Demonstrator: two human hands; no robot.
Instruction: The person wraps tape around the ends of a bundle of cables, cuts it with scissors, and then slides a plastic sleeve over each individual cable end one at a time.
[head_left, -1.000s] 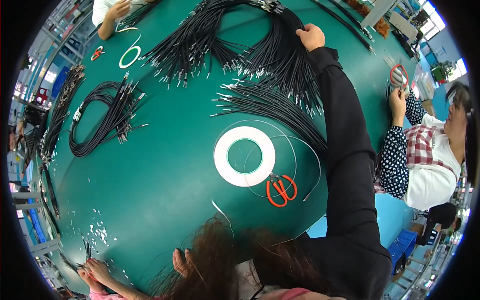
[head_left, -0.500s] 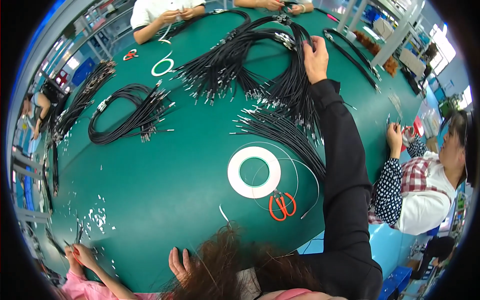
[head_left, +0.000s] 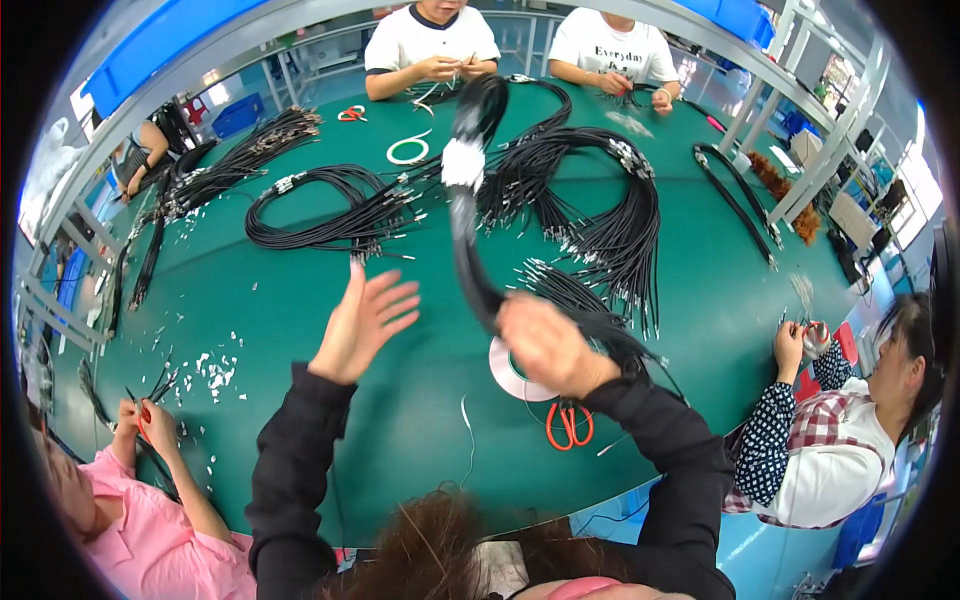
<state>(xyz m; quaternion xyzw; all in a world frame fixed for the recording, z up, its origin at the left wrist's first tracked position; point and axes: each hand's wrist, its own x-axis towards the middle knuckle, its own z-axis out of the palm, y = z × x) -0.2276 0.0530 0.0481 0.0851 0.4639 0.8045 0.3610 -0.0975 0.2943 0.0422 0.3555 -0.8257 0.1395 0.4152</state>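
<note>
My right hand (head_left: 550,345) is closed around a bundle of black cables (head_left: 470,250), raised over the table and blurred by motion. A white patch, possibly the connectors, shows midway up the bundle. To its left, my left hand (head_left: 368,318) is open, fingers apart and holding nothing. Below my right hand lie a roll of white tape (head_left: 508,372), partly hidden, and red-handled cutters (head_left: 570,427). More black cables with metal tips (head_left: 570,287) lie just beyond that hand. A large curved pile of cables (head_left: 635,220) spreads behind them.
On the green table (head_left: 300,420), a looped cable bundle (head_left: 262,222) lies to the left. White scraps (head_left: 215,375) are scattered at the near left. Co-workers sit at the far side, the left and the right; a metal frame (head_left: 800,90) rises at the far right.
My right hand has come back toward me from the far pile, lifting a cable bundle. My left hand has risen from the near edge and spread open. The view has tilted up.
</note>
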